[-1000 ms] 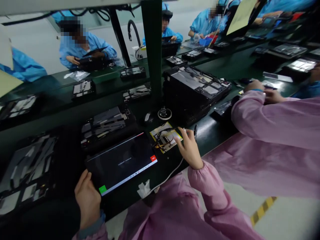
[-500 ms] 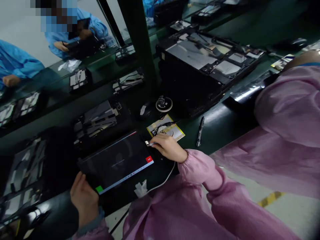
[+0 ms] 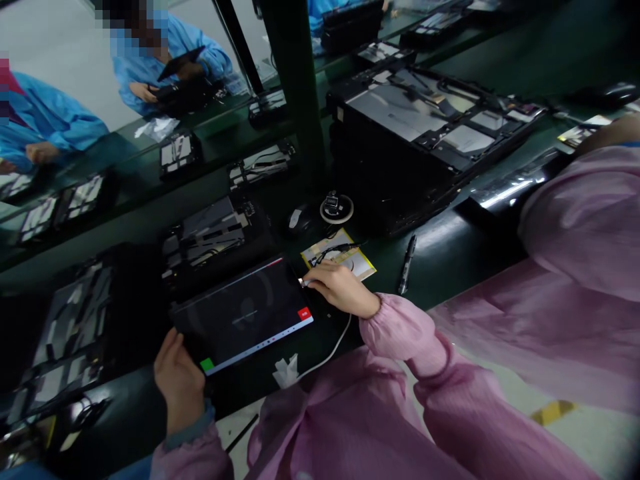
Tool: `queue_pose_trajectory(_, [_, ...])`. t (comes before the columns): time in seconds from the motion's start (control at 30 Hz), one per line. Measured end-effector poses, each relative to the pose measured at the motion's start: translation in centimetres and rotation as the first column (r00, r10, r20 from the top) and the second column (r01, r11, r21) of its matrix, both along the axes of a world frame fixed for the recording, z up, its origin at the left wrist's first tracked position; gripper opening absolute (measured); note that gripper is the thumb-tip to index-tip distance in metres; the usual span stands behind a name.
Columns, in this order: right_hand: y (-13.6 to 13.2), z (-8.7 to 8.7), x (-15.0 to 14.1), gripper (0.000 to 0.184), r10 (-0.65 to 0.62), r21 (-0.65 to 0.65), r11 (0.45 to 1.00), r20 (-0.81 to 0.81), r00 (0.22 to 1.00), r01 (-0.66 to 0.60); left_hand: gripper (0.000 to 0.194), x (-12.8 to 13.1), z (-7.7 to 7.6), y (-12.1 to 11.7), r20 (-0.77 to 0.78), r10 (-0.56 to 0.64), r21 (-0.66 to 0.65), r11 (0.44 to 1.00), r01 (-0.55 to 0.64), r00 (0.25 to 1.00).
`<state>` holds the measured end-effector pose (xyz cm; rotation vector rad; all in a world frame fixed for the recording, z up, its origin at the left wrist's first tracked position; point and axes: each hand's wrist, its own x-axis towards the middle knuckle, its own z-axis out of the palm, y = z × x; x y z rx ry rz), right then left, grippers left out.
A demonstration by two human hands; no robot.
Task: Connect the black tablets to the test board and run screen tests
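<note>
A tilted approach by the right hand's (image 3: 343,288) fingers, which pinch a plug (image 3: 303,283), could scrape the tablet (image 3: 240,320) just left of them; contact there is unclear. A tug on the cable (image 3: 334,353) below those fingers might pull the plug askew. The left hand's (image 3: 181,381) fingers touch the tablet's far edge, their grip impossible to judge; if loose, it could slide. The dark desk (image 3: 440,257) carries a card (image 3: 367,264) beyond the right fingers and a pen (image 3: 407,265) to their right. Blue-sleeved co-workers (image 3: 185,73) sit well ahead.
</note>
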<state>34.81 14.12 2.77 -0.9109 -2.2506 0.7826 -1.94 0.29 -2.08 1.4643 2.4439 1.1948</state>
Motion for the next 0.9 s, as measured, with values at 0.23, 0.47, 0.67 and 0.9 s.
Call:
queue_pose_trajectory(0.23, [0.0,0.0,0.2,0.010,0.006,-0.059,0.998,-0.043,0.999,-0.009,0.021,0.9,0.7,0.2,-0.030,-0.053,0.101,0.993,0.056,0.998])
queue_pose_trajectory(0.47, [0.4,0.0,0.3,0.009,0.010,-0.033,0.999,-0.069,0.998,-0.012,0.020,0.8,0.2,0.3,0.012,-0.066,0.119,0.991,0.065,0.998])
queue_pose_trajectory(0.67, [0.8,0.0,0.2,0.009,0.022,-0.110,0.993,-0.069,0.997,-0.030,0.022,1.0,0.0,0.3,0.036,-0.061,0.177,0.983,0.054,0.998])
queue_pose_trajectory(0.9, [0.3,-0.5,0.1,0.010,-0.044,-0.148,0.988,-0.080,0.996,0.032,0.017,1.1,0.3,0.3,0.039,-0.042,0.161,0.986,0.036,0.998])
